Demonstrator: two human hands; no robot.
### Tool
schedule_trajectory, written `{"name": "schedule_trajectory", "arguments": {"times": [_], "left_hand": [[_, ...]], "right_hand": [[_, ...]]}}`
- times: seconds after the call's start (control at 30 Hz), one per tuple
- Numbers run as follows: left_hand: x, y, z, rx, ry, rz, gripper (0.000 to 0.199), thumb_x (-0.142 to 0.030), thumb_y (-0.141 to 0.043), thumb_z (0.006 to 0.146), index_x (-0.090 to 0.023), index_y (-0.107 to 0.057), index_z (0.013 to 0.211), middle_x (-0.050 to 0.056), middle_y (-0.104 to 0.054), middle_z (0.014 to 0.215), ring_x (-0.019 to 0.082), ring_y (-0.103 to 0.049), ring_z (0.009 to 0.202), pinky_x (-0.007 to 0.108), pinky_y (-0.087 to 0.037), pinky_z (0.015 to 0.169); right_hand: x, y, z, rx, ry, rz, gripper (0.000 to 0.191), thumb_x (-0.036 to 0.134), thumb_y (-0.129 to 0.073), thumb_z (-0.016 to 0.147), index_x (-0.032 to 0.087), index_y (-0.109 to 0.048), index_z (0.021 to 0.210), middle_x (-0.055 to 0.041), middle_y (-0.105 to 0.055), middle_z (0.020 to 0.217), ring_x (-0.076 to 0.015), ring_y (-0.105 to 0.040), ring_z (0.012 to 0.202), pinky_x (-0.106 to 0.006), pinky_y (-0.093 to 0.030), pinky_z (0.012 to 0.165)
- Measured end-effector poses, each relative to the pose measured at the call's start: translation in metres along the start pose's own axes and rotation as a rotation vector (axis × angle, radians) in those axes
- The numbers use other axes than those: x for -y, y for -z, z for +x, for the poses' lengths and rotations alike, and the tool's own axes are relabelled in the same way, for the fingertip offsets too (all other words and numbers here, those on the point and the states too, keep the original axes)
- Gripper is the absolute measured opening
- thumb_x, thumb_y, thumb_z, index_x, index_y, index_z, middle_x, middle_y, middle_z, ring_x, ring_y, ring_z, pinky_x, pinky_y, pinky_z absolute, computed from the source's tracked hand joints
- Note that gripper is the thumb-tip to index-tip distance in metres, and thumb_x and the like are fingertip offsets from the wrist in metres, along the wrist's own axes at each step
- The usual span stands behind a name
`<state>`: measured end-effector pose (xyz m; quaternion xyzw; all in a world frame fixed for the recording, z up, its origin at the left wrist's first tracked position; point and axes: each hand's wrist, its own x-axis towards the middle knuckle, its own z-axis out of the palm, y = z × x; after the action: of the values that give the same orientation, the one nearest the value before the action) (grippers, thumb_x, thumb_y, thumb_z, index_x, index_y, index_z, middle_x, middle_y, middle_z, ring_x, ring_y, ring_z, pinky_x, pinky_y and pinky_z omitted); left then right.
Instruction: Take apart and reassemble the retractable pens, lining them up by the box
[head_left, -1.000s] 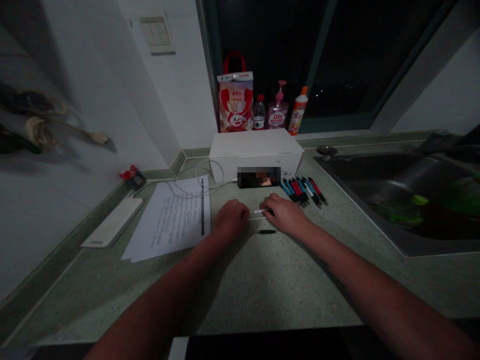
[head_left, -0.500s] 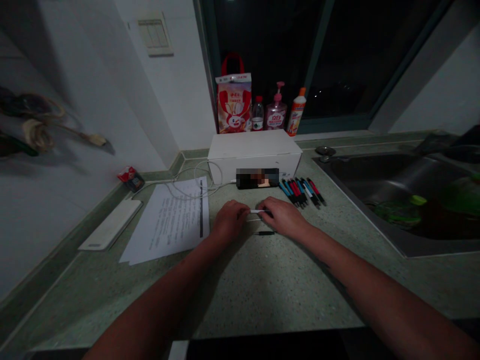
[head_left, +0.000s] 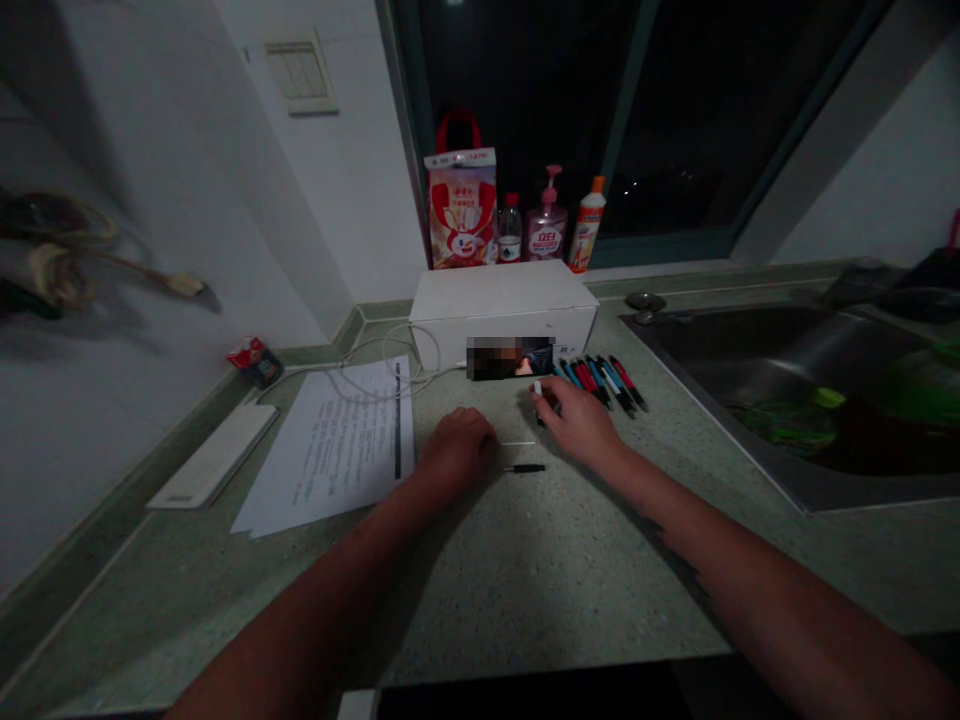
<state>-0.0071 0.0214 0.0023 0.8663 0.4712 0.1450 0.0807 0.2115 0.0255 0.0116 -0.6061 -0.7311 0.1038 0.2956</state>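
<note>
My right hand (head_left: 583, 422) pinches a short white pen part (head_left: 537, 389) with a dark lower end, tilted up from the counter. Curled on the counter, my left hand (head_left: 459, 445) has its fingertips turned away, so what they hold, if anything, is hidden. A thin white stick (head_left: 517, 443), like a pen refill, lies by its fingertips; I cannot tell whether they touch. Closer to me lies a black pen piece (head_left: 525, 468) with a thin tip. Several pens (head_left: 602, 382) in blue, red, white and black lie in a row behind my right hand.
A phone (head_left: 510, 360) on a white cable leans against a white box (head_left: 502, 295). Printed sheets (head_left: 330, 450) and a white flat device (head_left: 214, 455) lie left. The sink (head_left: 750, 430) is right. A bag (head_left: 463, 210) and bottles (head_left: 546, 230) stand behind the box.
My hands have parted. The right hand has moved slightly up and right and turned the white pen part from lying level to pointing up. The left hand has stayed nearly in place.
</note>
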Motion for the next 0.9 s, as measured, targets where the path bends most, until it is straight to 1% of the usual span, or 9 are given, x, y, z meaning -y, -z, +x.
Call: {"name": "schedule_trajectory", "arguments": {"times": [0.17, 0.33, 0.53, 0.6, 0.77, 0.9], "left_hand": [[0.001, 0.000, 0.001, 0.030, -0.027, 0.054, 0.013, -0.014, -0.058, 0.093, -0.017, -0.070, 0.089, 0.009, -0.068, 0.096, 0.025, -0.060, 0.096, 0.038, -0.045, 0.088], [0.000, 0.002, -0.001, 0.045, -0.051, 0.094, 0.017, -0.013, -0.055, 0.094, -0.016, -0.070, 0.088, 0.010, -0.067, 0.094, 0.026, -0.059, 0.095, 0.039, -0.045, 0.085], [0.001, -0.001, -0.003, 0.025, -0.101, 0.160, 0.019, -0.015, -0.051, 0.097, -0.014, -0.070, 0.092, 0.012, -0.068, 0.096, 0.027, -0.059, 0.095, 0.041, -0.044, 0.085], [0.002, 0.002, -0.002, 0.004, -0.087, 0.131, 0.019, -0.015, -0.051, 0.097, -0.014, -0.070, 0.093, 0.011, -0.069, 0.096, 0.026, -0.060, 0.095, 0.040, -0.043, 0.086], [0.006, 0.013, -0.001, -0.094, -0.008, 0.038, 0.021, -0.015, -0.051, 0.098, -0.017, -0.070, 0.090, 0.008, -0.070, 0.090, 0.024, -0.060, 0.091, 0.040, -0.042, 0.089], [0.006, 0.022, -0.001, -0.163, 0.035, -0.002, 0.023, -0.018, -0.049, 0.099, -0.017, -0.072, 0.093, 0.007, -0.070, 0.091, 0.024, -0.060, 0.091, 0.039, -0.043, 0.088]], "right_hand": [[-0.002, 0.000, 0.000, 0.025, 0.026, -0.120, 0.026, 0.029, -0.047, 0.101, 0.017, -0.068, 0.111, -0.0105, -0.071, 0.108, -0.0229, -0.066, 0.096, -0.030, -0.044, 0.079], [-0.001, -0.001, -0.001, 0.061, 0.039, -0.148, 0.026, 0.028, -0.048, 0.102, 0.017, -0.068, 0.115, -0.0101, -0.071, 0.111, -0.0228, -0.066, 0.098, -0.031, -0.046, 0.082], [0.001, 0.000, -0.002, 0.068, 0.075, -0.164, 0.026, 0.029, -0.049, 0.103, 0.018, -0.068, 0.117, -0.0101, -0.071, 0.113, -0.0240, -0.066, 0.103, -0.032, -0.046, 0.084], [0.001, 0.001, -0.003, 0.074, 0.085, -0.167, 0.027, 0.029, -0.048, 0.103, 0.018, -0.068, 0.118, -0.0100, -0.070, 0.113, -0.0239, -0.066, 0.103, -0.032, -0.046, 0.084], [0.000, 0.000, -0.003, 0.075, 0.125, -0.161, 0.027, 0.028, -0.048, 0.103, 0.018, -0.069, 0.119, -0.0092, -0.070, 0.112, -0.0234, -0.066, 0.103, -0.032, -0.047, 0.084], [-0.001, -0.003, -0.003, 0.056, 0.177, -0.145, 0.025, 0.027, -0.049, 0.103, 0.018, -0.069, 0.116, -0.0092, -0.070, 0.111, -0.0233, -0.066, 0.101, -0.033, -0.048, 0.084]]}}
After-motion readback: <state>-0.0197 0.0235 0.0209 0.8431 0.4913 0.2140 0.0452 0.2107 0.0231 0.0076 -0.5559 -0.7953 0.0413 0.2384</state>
